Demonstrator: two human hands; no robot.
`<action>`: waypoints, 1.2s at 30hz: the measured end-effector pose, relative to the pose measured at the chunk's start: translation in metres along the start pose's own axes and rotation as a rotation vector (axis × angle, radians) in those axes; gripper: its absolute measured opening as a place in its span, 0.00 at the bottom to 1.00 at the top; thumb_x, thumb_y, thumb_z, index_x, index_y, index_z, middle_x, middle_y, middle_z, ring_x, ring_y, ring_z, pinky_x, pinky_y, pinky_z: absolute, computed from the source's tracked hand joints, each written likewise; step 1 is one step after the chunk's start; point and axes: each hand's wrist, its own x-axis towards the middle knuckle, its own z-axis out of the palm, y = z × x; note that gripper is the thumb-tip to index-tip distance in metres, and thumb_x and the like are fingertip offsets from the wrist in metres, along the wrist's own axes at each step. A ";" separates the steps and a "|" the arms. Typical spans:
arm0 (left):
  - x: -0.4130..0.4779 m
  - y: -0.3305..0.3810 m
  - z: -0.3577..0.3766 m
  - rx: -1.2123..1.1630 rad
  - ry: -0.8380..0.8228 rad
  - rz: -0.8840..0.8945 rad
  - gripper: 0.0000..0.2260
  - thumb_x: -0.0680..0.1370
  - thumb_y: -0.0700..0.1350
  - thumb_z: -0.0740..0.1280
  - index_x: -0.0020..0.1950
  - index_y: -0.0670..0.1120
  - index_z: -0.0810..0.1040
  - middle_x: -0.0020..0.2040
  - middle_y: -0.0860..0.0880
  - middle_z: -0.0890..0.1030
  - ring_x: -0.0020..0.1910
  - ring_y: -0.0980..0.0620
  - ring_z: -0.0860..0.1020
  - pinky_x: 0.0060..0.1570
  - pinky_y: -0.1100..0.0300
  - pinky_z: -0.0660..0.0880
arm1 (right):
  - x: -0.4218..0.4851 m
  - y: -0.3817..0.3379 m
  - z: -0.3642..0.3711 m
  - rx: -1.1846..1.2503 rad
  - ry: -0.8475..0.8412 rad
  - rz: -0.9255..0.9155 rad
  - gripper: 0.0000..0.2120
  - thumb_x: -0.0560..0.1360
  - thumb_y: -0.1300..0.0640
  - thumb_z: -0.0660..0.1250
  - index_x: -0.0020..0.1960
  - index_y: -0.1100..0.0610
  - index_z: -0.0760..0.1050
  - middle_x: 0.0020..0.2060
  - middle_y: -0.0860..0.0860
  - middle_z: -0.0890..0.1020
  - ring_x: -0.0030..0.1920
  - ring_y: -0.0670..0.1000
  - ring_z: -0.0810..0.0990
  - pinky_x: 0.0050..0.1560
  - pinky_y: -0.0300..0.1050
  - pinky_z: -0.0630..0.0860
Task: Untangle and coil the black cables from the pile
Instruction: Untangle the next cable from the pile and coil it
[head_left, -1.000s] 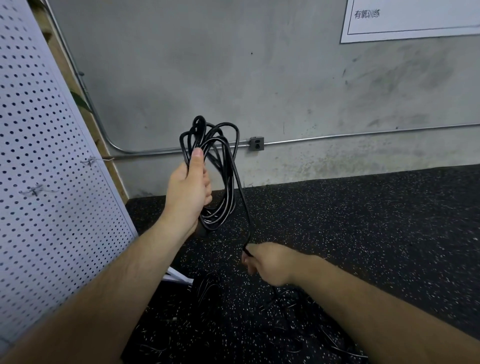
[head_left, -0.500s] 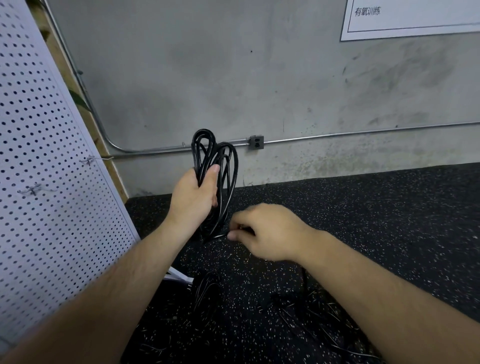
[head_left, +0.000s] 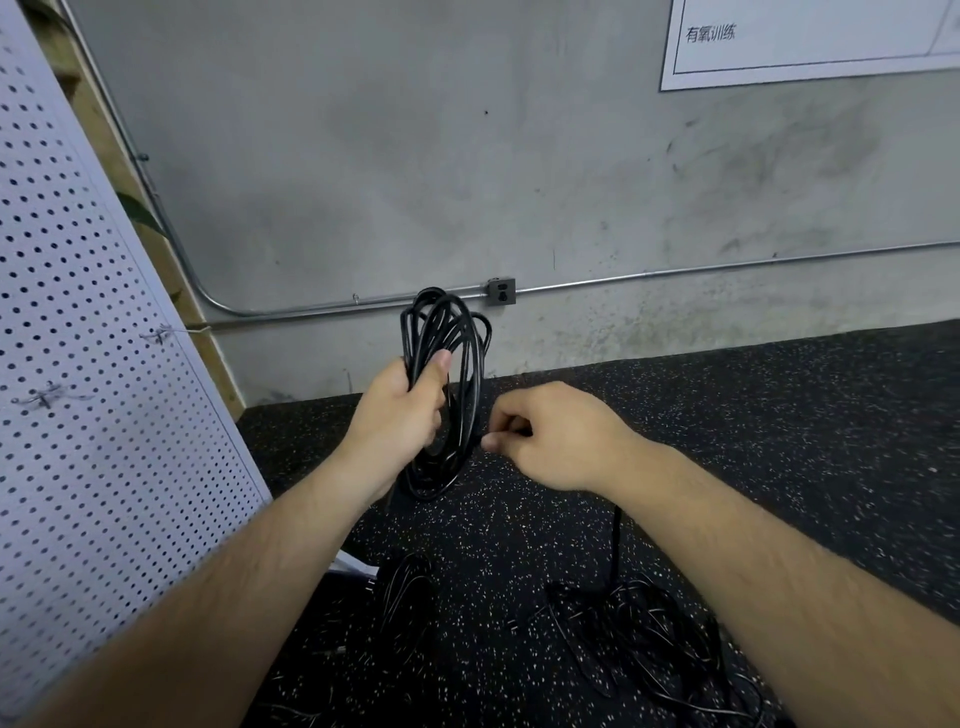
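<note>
White wall sign (head_left: 810, 47) reads 有氧训练; left hand (head_left: 400, 410) grips black cable coil (head_left: 441, 317).

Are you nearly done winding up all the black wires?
Not yet. Done: several turns sit in the bundle of black cable loops that the left hand grips. In hand: the right hand pinches the loose black strand beside the bundle. Left: that strand runs down to a tangled pile of black cables on the speckled rubber floor. A smaller dark bunch lies nearby; coiled or not, unclear.
</note>
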 end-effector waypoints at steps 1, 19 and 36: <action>0.001 0.000 -0.001 -0.037 0.025 -0.031 0.13 0.84 0.54 0.63 0.46 0.47 0.72 0.28 0.56 0.68 0.25 0.57 0.66 0.27 0.60 0.65 | 0.000 0.002 0.000 -0.032 -0.031 0.010 0.08 0.80 0.46 0.66 0.51 0.49 0.81 0.42 0.44 0.82 0.43 0.48 0.79 0.42 0.42 0.74; 0.020 -0.015 -0.021 -0.234 -0.003 -0.222 0.12 0.84 0.53 0.64 0.46 0.46 0.74 0.31 0.54 0.71 0.28 0.55 0.68 0.29 0.60 0.67 | 0.003 0.021 0.002 -0.154 -0.050 0.213 0.06 0.82 0.49 0.63 0.50 0.50 0.75 0.44 0.48 0.80 0.45 0.52 0.78 0.43 0.44 0.73; 0.023 -0.016 -0.016 -0.277 0.027 -0.244 0.11 0.84 0.52 0.65 0.48 0.46 0.73 0.32 0.53 0.71 0.27 0.56 0.68 0.28 0.60 0.68 | 0.002 0.034 -0.007 0.093 -0.020 0.328 0.07 0.81 0.51 0.61 0.54 0.48 0.77 0.41 0.45 0.81 0.34 0.45 0.76 0.33 0.41 0.71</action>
